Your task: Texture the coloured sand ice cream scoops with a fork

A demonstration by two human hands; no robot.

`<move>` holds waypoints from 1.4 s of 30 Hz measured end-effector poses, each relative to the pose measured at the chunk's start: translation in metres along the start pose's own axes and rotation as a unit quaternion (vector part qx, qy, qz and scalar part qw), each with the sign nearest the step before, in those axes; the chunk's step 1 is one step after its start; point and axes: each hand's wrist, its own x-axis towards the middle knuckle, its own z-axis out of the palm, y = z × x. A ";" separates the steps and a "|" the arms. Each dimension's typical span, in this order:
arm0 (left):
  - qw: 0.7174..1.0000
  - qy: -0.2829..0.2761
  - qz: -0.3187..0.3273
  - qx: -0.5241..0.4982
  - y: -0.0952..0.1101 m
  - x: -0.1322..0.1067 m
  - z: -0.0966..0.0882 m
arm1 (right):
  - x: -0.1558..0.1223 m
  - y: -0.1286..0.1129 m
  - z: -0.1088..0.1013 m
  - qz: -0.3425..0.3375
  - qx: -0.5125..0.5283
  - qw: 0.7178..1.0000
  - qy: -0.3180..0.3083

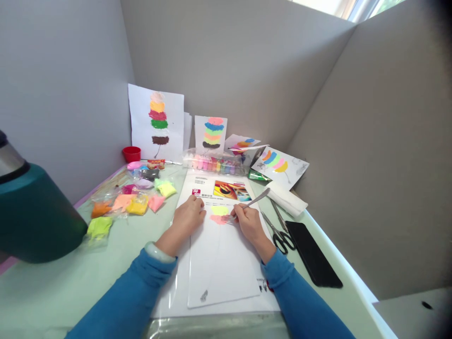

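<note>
A metal fork is held in my right hand, its tines touching a pink patch of clay on a white sheet of paper. Just above that patch, and meeting it, lies a yellow patch of clay. My left hand rests at the upper left edge of the sheet with its fingers curled in, and nothing shows in it. A small grey pencil drawing marks the sheet's near end. Beneath the sheet is a larger printed paper pack.
Bags of coloured clay lie left, near a red cup and a large green bottle. Scissors, a black phone and a white roll lie right. Painted cards and a clear bag of colours stand behind.
</note>
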 end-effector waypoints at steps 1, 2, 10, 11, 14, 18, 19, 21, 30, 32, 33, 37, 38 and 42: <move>1.000 0.001 -0.001 0.000 0.000 0.000 0.000 | -0.001 -0.001 0.002 -0.006 0.014 1.000 -0.005; 1.000 0.002 -0.003 -0.001 0.000 0.000 0.000 | -0.001 -0.002 0.004 -0.014 0.025 0.999 -0.014; 1.000 0.001 -0.003 -0.002 0.000 0.001 0.001 | 0.002 -0.002 0.005 -0.011 -0.019 0.999 -0.033; 1.000 -0.002 -0.003 -0.003 0.000 0.001 0.001 | 0.002 -0.001 0.003 -0.004 -0.026 0.999 -0.022; 1.000 -0.005 -0.004 -0.006 0.001 0.000 0.000 | 0.002 0.002 0.000 0.003 -0.022 1.000 0.002; 1.000 -0.001 -0.005 -0.004 0.001 0.001 0.000 | 0.000 -0.001 0.004 -0.003 0.042 0.999 -0.021; 1.000 0.000 -0.006 -0.003 0.001 0.001 0.000 | -0.001 -0.003 0.005 -0.007 0.044 0.999 -0.031; 1.000 0.001 -0.006 -0.003 0.001 0.001 0.000 | -0.001 -0.005 0.006 -0.018 0.025 0.999 -0.043; 1.000 -0.003 -0.007 -0.006 0.000 0.000 0.000 | -0.003 -0.002 0.002 -0.007 0.002 1.000 -0.007; 1.000 -0.001 -0.009 -0.005 0.000 0.001 0.000 | -0.002 -0.001 0.006 -0.014 0.017 1.000 -0.019; 1.000 0.000 -0.009 -0.005 0.000 0.001 0.000 | -0.002 -0.002 0.007 -0.020 0.017 0.999 -0.025; 1.000 0.001 -0.007 -0.004 0.000 0.001 0.001 | 0.000 -0.003 0.006 -0.023 -0.031 0.999 -0.026; 1.000 0.002 -0.006 -0.004 0.000 0.001 0.001 | 0.000 -0.003 0.004 -0.018 -0.045 0.999 -0.017; 1.000 0.003 0.001 -0.005 -0.001 0.000 0.001 | -0.001 -0.002 -0.001 0.000 -0.052 0.999 0.017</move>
